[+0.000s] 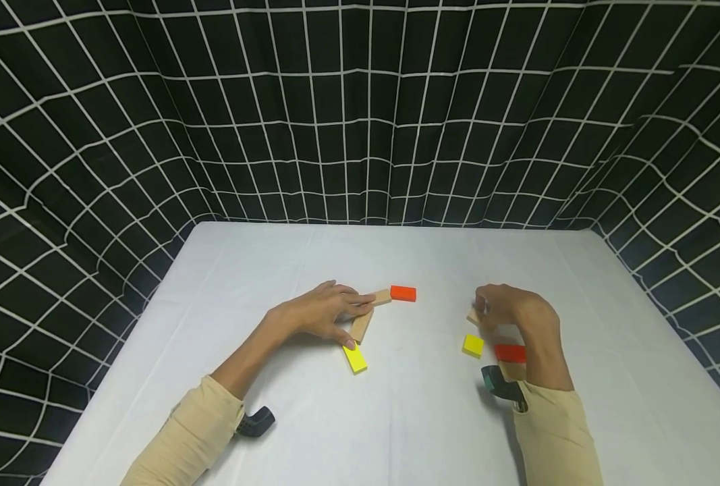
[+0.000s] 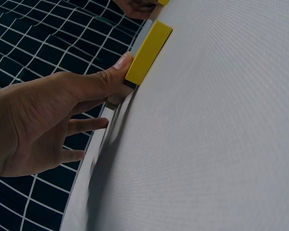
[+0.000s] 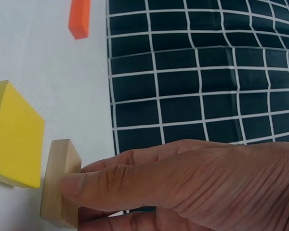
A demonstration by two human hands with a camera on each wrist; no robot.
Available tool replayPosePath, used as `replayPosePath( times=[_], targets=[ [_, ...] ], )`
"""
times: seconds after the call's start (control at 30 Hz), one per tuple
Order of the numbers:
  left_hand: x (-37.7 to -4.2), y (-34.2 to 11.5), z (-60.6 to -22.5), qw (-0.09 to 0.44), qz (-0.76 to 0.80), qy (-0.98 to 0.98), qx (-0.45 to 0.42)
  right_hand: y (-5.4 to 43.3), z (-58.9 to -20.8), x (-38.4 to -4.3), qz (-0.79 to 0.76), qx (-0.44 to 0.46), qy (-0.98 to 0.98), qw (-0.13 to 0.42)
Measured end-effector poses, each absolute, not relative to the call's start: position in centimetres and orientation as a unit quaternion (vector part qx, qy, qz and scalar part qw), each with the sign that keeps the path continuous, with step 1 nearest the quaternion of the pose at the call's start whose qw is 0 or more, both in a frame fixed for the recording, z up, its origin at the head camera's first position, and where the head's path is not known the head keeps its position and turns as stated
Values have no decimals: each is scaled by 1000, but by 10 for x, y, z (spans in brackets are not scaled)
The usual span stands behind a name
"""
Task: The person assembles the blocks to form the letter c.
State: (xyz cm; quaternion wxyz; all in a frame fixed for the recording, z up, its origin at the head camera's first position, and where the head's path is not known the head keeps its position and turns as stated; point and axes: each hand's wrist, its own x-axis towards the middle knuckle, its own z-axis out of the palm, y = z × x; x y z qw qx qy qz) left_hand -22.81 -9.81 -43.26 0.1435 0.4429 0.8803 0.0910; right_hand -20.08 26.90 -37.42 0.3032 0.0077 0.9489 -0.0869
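Observation:
My left hand (image 1: pixel 326 309) reaches over a bent row of flat blocks. Its thumb touches a long yellow block (image 1: pixel 356 360), and its straight fingertips rest at two plain wooden blocks, one slanted (image 1: pixel 362 326) and one farther back (image 1: pixel 382 297). An orange-red block (image 1: pixel 403 293) ends that row. On the right, my right hand (image 1: pixel 508 307) pinches a plain wooden block (image 3: pixel 54 168) with the thumb across its face; its fingers behind are partly hidden. Just beside that block sits a thicker yellow block (image 3: pixel 19 137).
Near the right wrist lie a red block (image 1: pixel 510 353) and a plain wooden block (image 1: pixel 513 370), partly covered by the arm. Dark wrist-worn devices (image 1: pixel 256 422) jut from both sleeves. A black curtain with white grid lines (image 1: pixel 360 115) surrounds the white-covered table (image 1: pixel 311 432).

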Motion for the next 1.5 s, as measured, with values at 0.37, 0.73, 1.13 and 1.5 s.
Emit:
replayPosePath(
  times=[0.37,0.73,1.13,1.5],
  targets=[
    [-229,-97,-431,147,90,880,442,271,-378,-203,-92,12,947,308],
    [-229,-97,-432,144,93,880,443,273,-385,-209,-86,16,947,309],
    [-230,-98,-435,142,95,880,443,269,-379,-204,-95,14,949,301],
    [-230,-98,-434,142,87,880,444,267,-377,-203,-97,0,951,292]
  ],
)
